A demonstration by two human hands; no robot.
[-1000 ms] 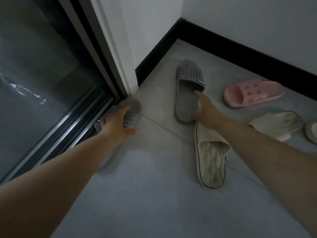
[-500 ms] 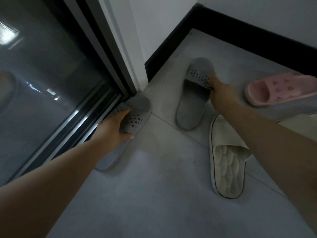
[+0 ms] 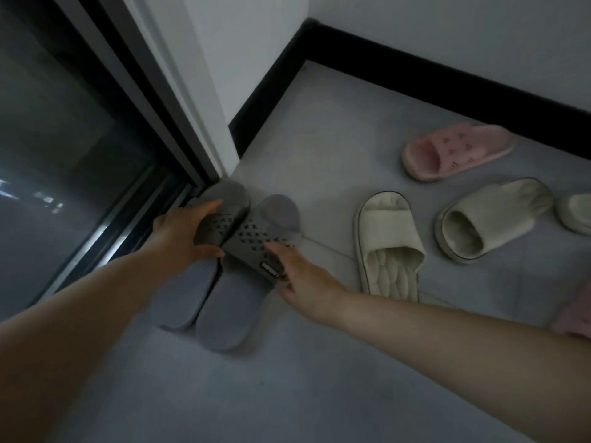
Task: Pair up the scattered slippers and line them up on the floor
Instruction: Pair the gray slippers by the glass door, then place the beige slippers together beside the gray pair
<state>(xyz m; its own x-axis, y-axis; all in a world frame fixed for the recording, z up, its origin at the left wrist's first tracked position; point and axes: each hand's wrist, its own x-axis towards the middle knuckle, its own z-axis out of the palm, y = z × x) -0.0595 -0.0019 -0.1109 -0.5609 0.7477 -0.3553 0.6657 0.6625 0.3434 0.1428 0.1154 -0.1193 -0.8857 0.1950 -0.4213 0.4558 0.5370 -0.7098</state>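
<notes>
Grey slippers (image 3: 224, 302) flush together, toes beside door frame (image 3: 150, 100)

Two grey slippers lie side by side on the floor (image 3: 319, 394), sides touching, toes toward the glass door frame (image 3: 134, 100) and wall corner. Left hand (image 3: 182, 231) grips the strap of the left grey slipper (image 3: 182, 298), fingers curled over the top. Right hand (image 3: 303, 279) holds the outer edge of the strap of the right grey slipper (image 3: 230, 311). To the right, apart from the pair: cream slipper (image 3: 388, 247), second cream slipper (image 3: 492, 219) angled beside it, pink slipper (image 3: 457, 150) near the black skirting (image 3: 447, 87).
</notes>
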